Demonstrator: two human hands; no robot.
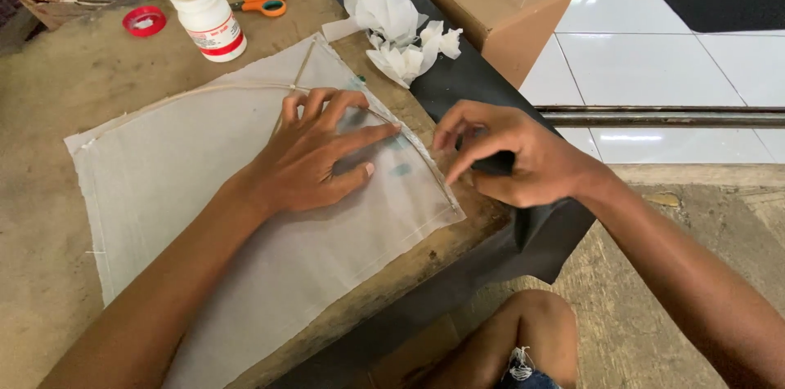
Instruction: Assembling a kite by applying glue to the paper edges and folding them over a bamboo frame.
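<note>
Pressing my left hand flat, fingers spread, I pin the white kite paper while my right hand pinches its edge.

Both forearms are bare, unsleeved, and frayed blue denim shorts edge one bare knee.

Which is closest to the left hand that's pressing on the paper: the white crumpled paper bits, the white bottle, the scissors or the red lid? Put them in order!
From the left hand, in the head view:
1. Crumpled white paper bits, up and to the right, on the black sheet.
2. White bottle, up and to the left, standing open.
3. Orange-handled scissors, behind the bottle.
4. Red lid, farthest left, on the table.
</note>
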